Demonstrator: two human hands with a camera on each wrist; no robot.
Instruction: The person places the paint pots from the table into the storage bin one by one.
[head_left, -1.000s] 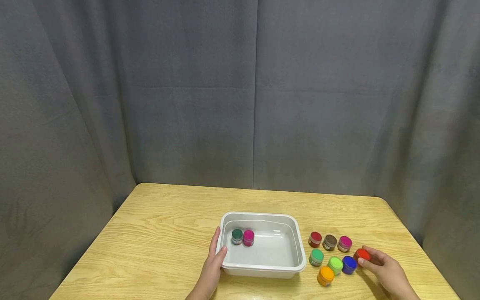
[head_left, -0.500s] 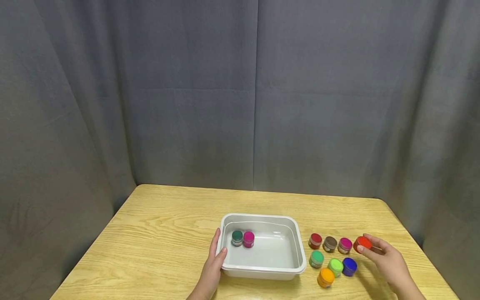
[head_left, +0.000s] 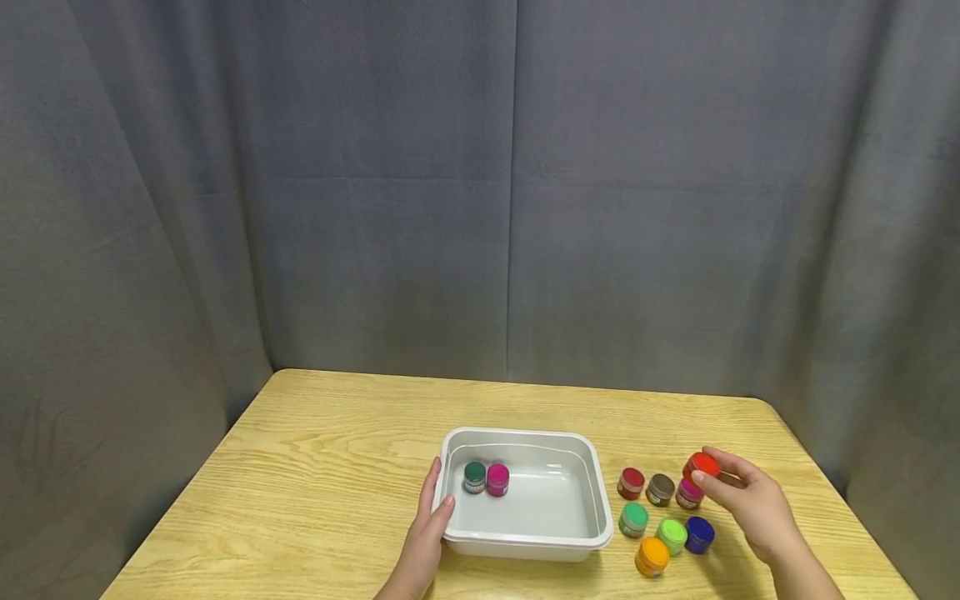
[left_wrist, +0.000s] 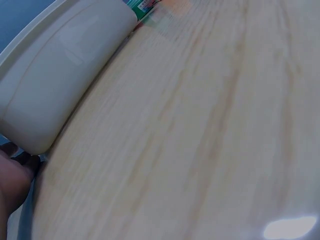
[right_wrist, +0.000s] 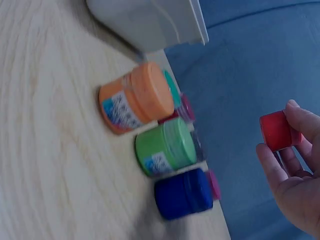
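My right hand [head_left: 753, 504] pinches a red paint jar [head_left: 702, 467] between thumb and fingers, holding it above the table over the magenta jar [head_left: 690, 495]. In the right wrist view the red jar [right_wrist: 276, 131] is raised beside the standing jars. My left hand [head_left: 423, 533] holds the left side of a white plastic tub [head_left: 525, 543], thumb at the rim and fingers along the outer wall. Inside the tub, at its left, stand a dark green jar [head_left: 475, 477] and a magenta paint jar [head_left: 498, 480], side by side.
Right of the tub stand a dark red jar [head_left: 631, 483], a brown jar [head_left: 661, 490], a teal green jar [head_left: 633, 519], a light green jar [head_left: 672, 536], a blue jar [head_left: 700, 535] and an orange jar [head_left: 652, 557]. Grey curtains [head_left: 390, 208] surround the wooden table [head_left: 300, 483].
My right hand has lifted the red jar from the right end of the group and carried it up and leftward. My left hand and the tub have stayed in place.
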